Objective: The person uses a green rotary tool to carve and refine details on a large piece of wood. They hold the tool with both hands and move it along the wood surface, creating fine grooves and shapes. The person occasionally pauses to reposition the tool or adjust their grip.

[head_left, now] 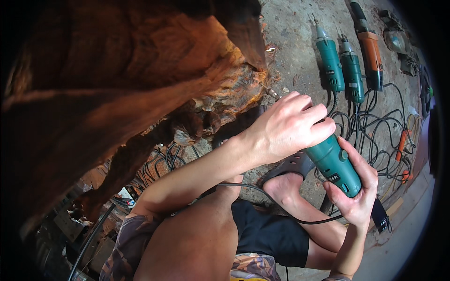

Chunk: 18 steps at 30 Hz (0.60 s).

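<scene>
Here, both hands (290, 124) are curled around a green power tool (330, 160); it slants between them.

The person wears black shorts (262, 236); left of the shorts shows a short sleeve (125, 241), mottled brown, grey and tan. A similarly patterned shirt front (255, 264), touched with yellow, adjoins the shorts. Beyond them: a dark, hole-pierced clog (304, 162).

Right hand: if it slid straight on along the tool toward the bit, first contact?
Probably the left hand, wrapped around the front of the green power tool, just ahead of the right hand. Depth between them is hard to judge here.
</scene>
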{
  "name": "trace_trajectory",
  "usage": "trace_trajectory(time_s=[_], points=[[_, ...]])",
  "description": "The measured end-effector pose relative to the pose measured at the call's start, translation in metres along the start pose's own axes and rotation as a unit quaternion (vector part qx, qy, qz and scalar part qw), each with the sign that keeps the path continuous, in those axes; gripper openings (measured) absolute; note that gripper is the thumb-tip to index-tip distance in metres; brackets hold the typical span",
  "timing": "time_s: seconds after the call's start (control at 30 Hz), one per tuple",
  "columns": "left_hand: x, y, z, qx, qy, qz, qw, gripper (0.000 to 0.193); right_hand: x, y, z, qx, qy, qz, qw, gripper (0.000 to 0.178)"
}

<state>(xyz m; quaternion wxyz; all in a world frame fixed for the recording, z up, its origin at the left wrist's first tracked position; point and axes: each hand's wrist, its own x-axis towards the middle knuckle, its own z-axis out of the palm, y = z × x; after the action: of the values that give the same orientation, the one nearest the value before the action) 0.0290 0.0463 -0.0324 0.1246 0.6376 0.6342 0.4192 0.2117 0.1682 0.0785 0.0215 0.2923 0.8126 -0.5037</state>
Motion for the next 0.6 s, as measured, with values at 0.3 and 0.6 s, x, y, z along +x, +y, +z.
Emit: trace_trajectory(time_s=[0.3, 0.6], points=[[-0.003, 0.002, 0.001, 0.003, -0.001, -0.001, 1.000, 0.035, -0.004, 0.004, 0.003, 0.007, 0.000, -0.005, 1.000, 0.073], [-0.006, 0.004, 0.000, 0.027, -0.004, 0.016, 0.999, 0.023, -0.013, 0.006, 0.009, 0.045, -0.002, 0.035, 0.998, 0.073]])
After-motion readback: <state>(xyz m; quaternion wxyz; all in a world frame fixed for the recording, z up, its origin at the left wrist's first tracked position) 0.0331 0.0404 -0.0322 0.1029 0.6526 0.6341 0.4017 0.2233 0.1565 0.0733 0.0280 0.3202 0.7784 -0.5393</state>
